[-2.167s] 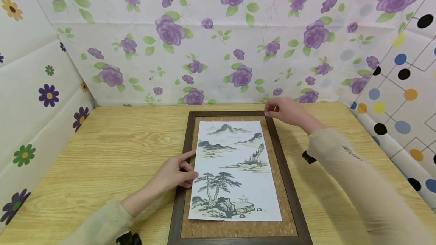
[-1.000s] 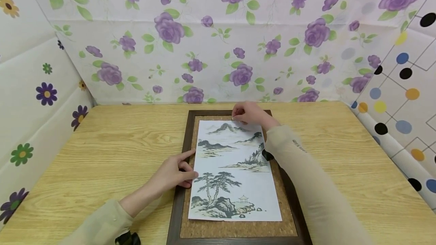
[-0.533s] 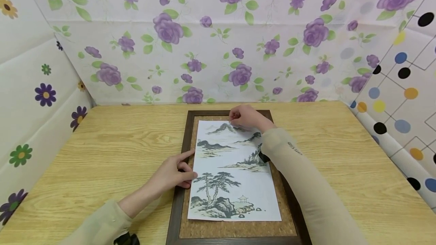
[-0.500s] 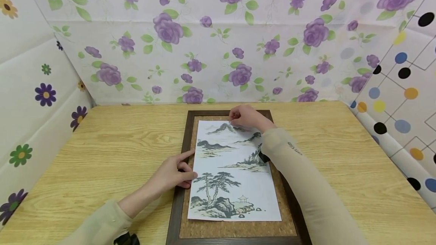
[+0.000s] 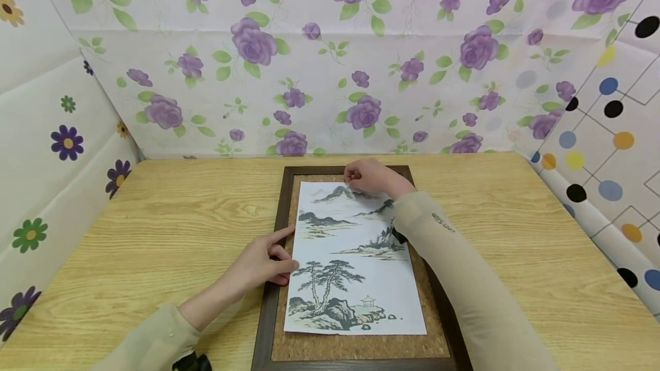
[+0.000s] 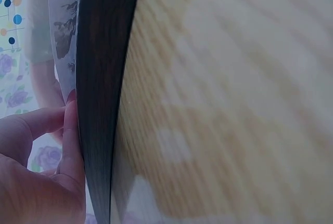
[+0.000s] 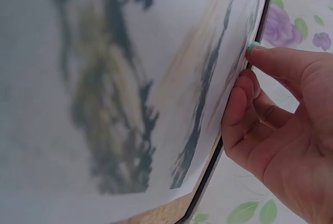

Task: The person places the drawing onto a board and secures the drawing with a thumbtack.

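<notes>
A white sheet with an ink landscape print (image 5: 356,239) lies on a cork board (image 5: 361,348) in a dark wooden frame (image 5: 265,319). My left hand (image 5: 260,262) spreads its index finger and thumb over the frame's left side, tips at the paper's left edge; other fingers curl under. In the left wrist view, the left hand (image 6: 41,167) is beside the dark frame (image 6: 101,78). My right hand (image 5: 373,176) is at the sheet's top edge, near the middle. In the right wrist view, the right hand (image 7: 286,115) pinches a small teal pushpin (image 7: 253,46) against the paper; most of it is hidden.
The board lies on a wood-grain table (image 5: 180,216). Behind it rises a purple-flowered cloth (image 5: 309,73). Patterned panels close off the left and right sides. The right sleeve (image 5: 464,268) crosses the frame's right side.
My right hand has moved left from the frame's top right corner to the sheet's top edge, shifting only slightly in the last half second. The left hand and the sheet stay put.
</notes>
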`<state>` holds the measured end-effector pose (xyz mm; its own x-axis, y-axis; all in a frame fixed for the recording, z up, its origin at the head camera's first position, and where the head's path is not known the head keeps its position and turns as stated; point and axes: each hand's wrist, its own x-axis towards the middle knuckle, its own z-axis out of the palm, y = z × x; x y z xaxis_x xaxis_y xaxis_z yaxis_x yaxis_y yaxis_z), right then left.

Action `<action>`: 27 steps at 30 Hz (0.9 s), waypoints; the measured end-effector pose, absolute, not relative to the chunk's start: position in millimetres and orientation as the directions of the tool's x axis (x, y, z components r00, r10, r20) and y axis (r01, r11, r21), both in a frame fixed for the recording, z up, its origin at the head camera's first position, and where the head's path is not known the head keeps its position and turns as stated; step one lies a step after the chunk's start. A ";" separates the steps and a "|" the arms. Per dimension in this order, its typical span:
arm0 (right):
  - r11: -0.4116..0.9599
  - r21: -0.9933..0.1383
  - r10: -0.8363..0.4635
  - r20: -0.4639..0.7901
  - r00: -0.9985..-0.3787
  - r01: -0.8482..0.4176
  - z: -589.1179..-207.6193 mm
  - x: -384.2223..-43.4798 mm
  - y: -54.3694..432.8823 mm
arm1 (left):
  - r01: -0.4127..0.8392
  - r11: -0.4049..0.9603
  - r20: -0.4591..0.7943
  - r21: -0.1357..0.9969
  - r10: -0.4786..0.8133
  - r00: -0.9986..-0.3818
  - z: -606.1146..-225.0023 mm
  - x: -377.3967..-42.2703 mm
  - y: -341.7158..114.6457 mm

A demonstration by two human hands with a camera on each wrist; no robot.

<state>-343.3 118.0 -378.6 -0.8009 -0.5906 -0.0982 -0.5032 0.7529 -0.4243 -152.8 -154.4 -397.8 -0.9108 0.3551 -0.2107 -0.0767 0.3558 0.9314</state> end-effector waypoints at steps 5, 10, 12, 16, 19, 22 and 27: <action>0.755 -0.403 -0.597 -0.096 -0.797 -0.517 -377.1 -341.6 116.4 | -0.079 0.363 -0.213 0.929 0.349 -0.913 -397.4 -152.6 -153.8; 0.747 -0.395 -0.612 -0.093 -0.786 -0.535 -375.9 -340.0 115.4 | -0.083 0.360 -0.217 0.929 0.352 -0.911 -396.5 -152.1 -153.9; 0.745 -0.404 -0.612 -0.097 -0.785 -0.531 -375.5 -339.1 115.5 | -0.083 0.360 -0.218 0.929 0.353 -0.910 -396.4 -152.1 -153.9; 0.742 -0.417 -0.613 -0.104 -0.783 -0.526 -375.3 -338.4 115.4 | -0.086 0.359 -0.220 0.929 0.352 -0.910 -396.4 -152.1 -154.0; 0.742 -0.416 -0.613 -0.107 -0.783 -0.525 -375.7 -338.8 115.4 | -0.088 0.359 -0.222 0.929 0.351 -0.910 -396.0 -151.9 -153.7; 0.741 -0.418 -0.615 -0.109 -0.781 -0.525 -375.8 -339.0 115.3 | -0.090 0.356 -0.222 0.930 0.351 -0.910 -395.4 -151.7 -153.4; 0.744 -0.416 -0.614 -0.118 -0.781 -0.522 -374.8 -338.9 115.0 | -0.090 0.356 -0.223 0.930 0.351 -0.910 -395.0 -151.5 -153.3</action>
